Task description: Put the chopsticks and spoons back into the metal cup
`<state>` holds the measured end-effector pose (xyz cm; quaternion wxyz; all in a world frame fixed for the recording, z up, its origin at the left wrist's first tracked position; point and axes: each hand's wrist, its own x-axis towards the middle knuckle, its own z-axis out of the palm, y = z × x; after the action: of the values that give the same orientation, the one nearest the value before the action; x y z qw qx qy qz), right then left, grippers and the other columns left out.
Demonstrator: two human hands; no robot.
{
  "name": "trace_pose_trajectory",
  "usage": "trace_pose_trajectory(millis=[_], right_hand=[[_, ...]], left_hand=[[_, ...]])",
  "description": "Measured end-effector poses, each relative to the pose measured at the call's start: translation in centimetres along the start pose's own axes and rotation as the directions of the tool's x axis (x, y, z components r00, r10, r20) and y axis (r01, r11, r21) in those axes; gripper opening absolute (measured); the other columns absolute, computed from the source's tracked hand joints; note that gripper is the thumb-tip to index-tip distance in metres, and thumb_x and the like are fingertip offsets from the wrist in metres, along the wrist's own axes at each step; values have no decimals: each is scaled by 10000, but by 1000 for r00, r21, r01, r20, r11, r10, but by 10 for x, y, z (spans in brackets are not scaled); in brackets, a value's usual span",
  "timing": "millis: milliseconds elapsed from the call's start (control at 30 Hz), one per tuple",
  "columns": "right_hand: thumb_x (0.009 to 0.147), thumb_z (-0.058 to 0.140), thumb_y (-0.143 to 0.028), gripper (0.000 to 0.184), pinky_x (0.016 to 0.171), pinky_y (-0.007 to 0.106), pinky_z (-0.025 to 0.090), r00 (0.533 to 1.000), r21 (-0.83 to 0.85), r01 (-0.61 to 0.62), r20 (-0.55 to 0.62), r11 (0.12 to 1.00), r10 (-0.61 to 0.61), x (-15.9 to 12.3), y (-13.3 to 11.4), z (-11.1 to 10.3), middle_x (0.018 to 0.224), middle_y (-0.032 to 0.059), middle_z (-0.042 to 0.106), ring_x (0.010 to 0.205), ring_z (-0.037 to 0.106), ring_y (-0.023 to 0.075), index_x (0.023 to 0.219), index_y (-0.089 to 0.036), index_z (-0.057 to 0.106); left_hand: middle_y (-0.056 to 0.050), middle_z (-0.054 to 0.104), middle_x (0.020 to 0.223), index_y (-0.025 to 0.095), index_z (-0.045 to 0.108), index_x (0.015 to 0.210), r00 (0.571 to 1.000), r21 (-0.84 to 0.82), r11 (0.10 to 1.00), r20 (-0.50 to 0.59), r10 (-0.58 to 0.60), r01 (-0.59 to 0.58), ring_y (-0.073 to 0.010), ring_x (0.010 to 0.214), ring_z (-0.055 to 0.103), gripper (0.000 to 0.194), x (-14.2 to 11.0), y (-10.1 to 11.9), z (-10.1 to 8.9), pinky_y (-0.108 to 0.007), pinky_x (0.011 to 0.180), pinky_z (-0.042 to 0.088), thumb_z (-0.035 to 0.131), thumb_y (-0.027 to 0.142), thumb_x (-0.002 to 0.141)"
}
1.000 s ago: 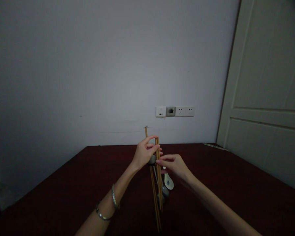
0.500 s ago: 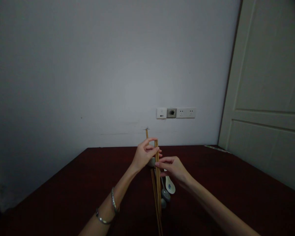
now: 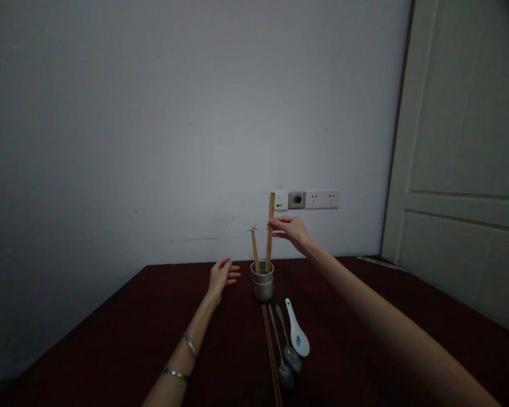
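My right hand pinches a pair of wooden chopsticks near their top, with the lower ends down inside a small metal cup on the dark red table. A single chopstick leans in the cup beside them. My left hand hovers just left of the cup, fingers stretched out and holding nothing. On the table in front of the cup lie another pair of chopsticks, two metal spoons and a white ceramic spoon.
A white wall with a row of sockets stands behind the table. A pale door is at the right. Two bracelets sit on my left wrist.
My right hand has carried the chopsticks up and away and lowered their ends into the cup. My left hand has let go of them and dropped to the left of the cup.
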<state>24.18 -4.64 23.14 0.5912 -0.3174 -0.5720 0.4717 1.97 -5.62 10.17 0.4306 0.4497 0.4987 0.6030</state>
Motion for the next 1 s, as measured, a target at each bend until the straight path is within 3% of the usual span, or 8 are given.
trace_pose_trajectory(millis=[133, 267, 567, 1000], right_hand=[[617, 701, -198, 106, 582, 251, 516, 999, -46, 6, -50, 999, -8, 50, 15, 1, 661, 53, 663, 575, 592, 110, 646, -114, 644], [596, 717, -183, 110, 588, 263, 508, 996, -68, -52, -71, 996, 48, 71, 52, 4, 618, 57, 656, 545, 585, 113, 609, -105, 641], [564, 734, -204, 140, 562, 248, 498, 985, -83, -170, -57, 982, 165, 63, 119, -1, 600, 55, 650, 547, 581, 116, 601, -97, 653], [524, 744, -243, 175, 565, 233, 483, 982, -70, -189, 0, 979, 190, 44, 153, -3, 584, 42, 654, 542, 585, 117, 594, -101, 669]], left_hand=[[-89, 659, 784, 162, 452, 1004, 990, 32, 991, -49, -129, 130, -139, 551, 630, 272, 15, -41, -18, -225, 478, 477, 483, 347, 807], [-73, 651, 766, 171, 433, 985, 980, 62, 979, -50, -193, 196, -131, 526, 619, 232, 19, -61, -25, -223, 468, 470, 452, 338, 825], [-86, 644, 780, 151, 410, 1016, 976, 106, 971, -46, -212, 216, -115, 475, 593, 233, 24, -72, -26, -204, 424, 449, 400, 311, 847], [-69, 639, 718, 140, 418, 1017, 980, 142, 970, -59, -190, 197, -111, 455, 581, 238, 25, -74, -25, -183, 395, 423, 389, 305, 849]])
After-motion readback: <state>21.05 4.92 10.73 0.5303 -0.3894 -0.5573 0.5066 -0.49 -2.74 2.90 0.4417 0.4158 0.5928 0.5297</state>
